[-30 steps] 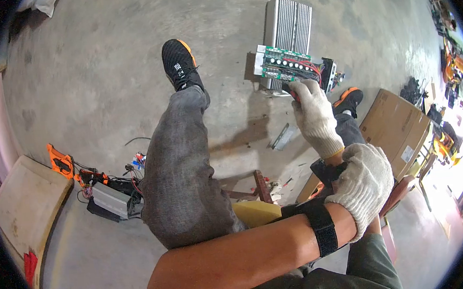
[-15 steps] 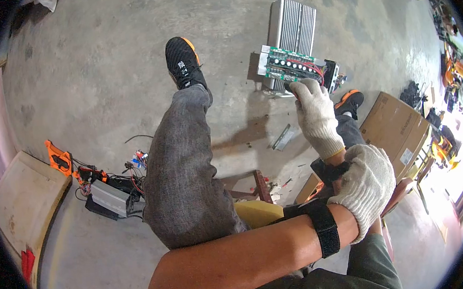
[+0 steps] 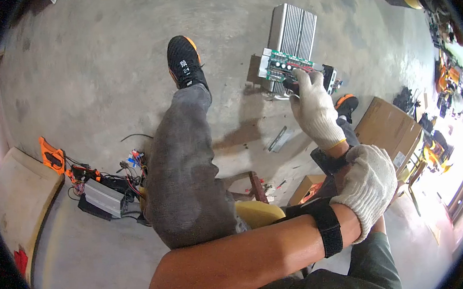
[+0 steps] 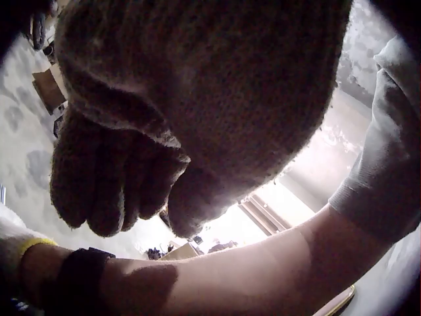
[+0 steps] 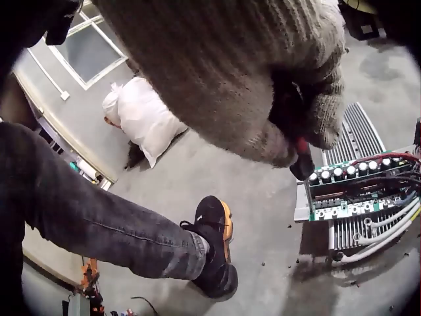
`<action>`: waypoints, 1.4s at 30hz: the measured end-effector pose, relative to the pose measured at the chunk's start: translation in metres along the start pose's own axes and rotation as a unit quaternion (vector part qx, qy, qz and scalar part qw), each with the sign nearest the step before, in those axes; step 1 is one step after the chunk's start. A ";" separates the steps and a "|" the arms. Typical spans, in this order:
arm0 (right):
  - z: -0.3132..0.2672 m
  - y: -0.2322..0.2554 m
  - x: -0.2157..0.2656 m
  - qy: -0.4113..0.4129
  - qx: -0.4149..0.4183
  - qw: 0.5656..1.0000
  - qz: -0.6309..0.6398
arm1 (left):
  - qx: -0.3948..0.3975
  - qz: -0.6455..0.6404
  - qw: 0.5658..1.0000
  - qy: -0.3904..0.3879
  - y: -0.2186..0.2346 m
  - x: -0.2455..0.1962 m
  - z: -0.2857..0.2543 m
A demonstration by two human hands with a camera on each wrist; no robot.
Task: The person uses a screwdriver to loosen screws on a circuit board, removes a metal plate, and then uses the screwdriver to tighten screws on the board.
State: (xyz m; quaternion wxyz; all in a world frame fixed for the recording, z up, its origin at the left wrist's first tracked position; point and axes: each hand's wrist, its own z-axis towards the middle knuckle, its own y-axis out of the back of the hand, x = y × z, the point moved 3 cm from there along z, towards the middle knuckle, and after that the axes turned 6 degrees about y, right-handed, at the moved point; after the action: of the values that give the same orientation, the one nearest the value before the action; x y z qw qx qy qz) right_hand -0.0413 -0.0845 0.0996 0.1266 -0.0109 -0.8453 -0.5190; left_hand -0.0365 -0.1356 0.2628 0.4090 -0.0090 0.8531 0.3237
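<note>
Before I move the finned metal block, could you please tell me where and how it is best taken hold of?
I would grip the finned metal block by its two long sides in its far half, coming from above, one palm to each. Those sides look straight and bare there, whereas the circuit board lies across the nearer half.

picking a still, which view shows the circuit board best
The right wrist view: the circuit board is largest there, its row of capacitors plain. The head view shows it smaller, partly behind the right hand; the left wrist view doesn't show it.
</note>
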 end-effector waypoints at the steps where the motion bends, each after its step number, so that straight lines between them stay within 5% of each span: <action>1: 0.001 -0.004 -0.003 0.046 -0.007 0.999 -0.019 | 0.180 0.009 0.983 -0.020 0.001 -0.002 0.000; 2: 0.001 -0.007 -0.005 0.091 -0.015 0.995 -0.038 | 0.177 0.007 0.984 -0.020 -0.001 0.002 -0.003; 4: -0.001 -0.010 -0.006 0.034 -0.008 0.999 -0.007 | -0.113 -0.018 0.993 -0.013 0.009 0.018 -0.013; 6: 0.003 -0.005 0.000 -0.090 0.033 0.994 0.044 | -0.097 -0.032 0.995 -0.015 0.023 0.025 -0.020; 7: 0.001 -0.002 0.003 -0.088 0.034 0.995 0.041 | -0.078 -0.043 0.996 -0.020 0.031 0.026 -0.023; 11: -0.005 -0.007 -0.003 0.072 -0.043 0.996 -0.017 | -0.024 -0.080 0.996 -0.029 0.047 0.030 -0.035; 13: -0.005 -0.011 -0.006 0.016 0.017 0.999 -0.030 | -0.129 -0.028 0.991 -0.013 0.037 0.019 -0.036; 16: -0.002 -0.008 -0.002 -0.075 0.003 0.997 0.025 | -0.161 -0.038 0.986 -0.028 0.041 0.014 -0.032; 23: 0.000 -0.002 0.010 0.006 0.025 0.999 -0.037 | -0.228 0.015 0.973 0.032 0.045 0.012 -0.036; 26: 0.002 -0.004 0.010 -0.083 0.051 0.995 -0.002 | -0.227 -0.026 0.973 0.020 0.046 0.010 -0.032; 31: -0.001 -0.003 0.008 0.005 0.015 0.999 -0.034 | 0.146 -0.075 0.986 -0.041 0.064 0.027 -0.018; 32: -0.002 -0.006 0.005 0.002 0.014 0.999 -0.032 | 0.148 -0.073 0.985 -0.042 0.052 0.019 -0.016; 34: -0.002 -0.013 -0.005 -0.012 -0.008 1.000 0.026 | -0.151 -0.023 0.988 -0.017 0.036 0.000 -0.012; 38: -0.004 -0.007 -0.004 -0.065 0.007 0.997 0.040 | -0.190 0.044 0.981 0.017 0.038 0.012 -0.027; 42: -0.009 -0.005 -0.008 0.006 -0.021 0.999 0.042 | -0.129 0.013 0.992 0.010 0.030 0.007 -0.016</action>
State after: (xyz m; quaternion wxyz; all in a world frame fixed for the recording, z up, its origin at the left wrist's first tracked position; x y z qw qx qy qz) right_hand -0.0329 -0.0936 0.0977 0.1529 -0.0466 -0.8322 -0.5309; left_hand -0.0602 -0.1191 0.2818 0.3917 -0.0533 0.8085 0.4360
